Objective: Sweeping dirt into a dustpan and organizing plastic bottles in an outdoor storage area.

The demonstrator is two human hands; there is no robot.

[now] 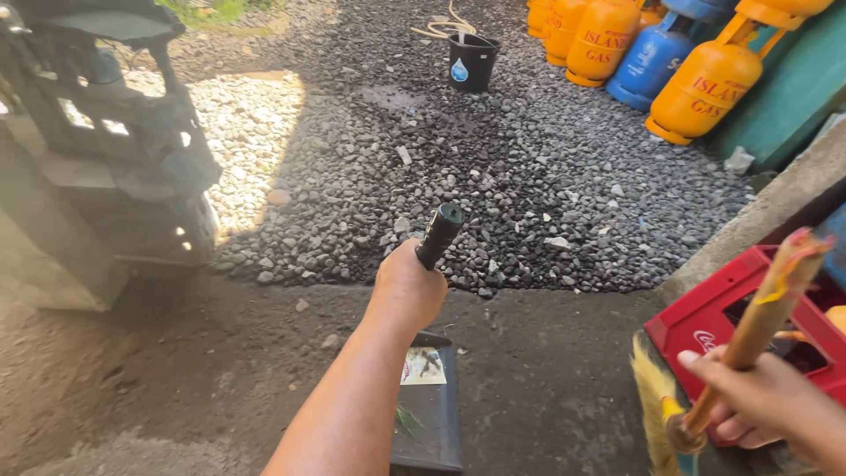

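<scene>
Gripping: left hand (407, 289) fisted round ribbed black dustpan handle (439, 234), right hand (765, 398) clasping wooden broom stick (756, 328).

Gripping a matt black ribbed handle (439, 234) in the left hand (407, 289), above a dull dark dustpan (426, 414), likely plastic. Clasping a worn wooden broom stick (756, 328) in the right hand (756, 398), bristles (650, 388) looking soft and fibrous. Showing rough grey gravel (493, 167), glossy painted metal gas cylinders (705, 88), a smooth red plastic crate (716, 316).
</scene>
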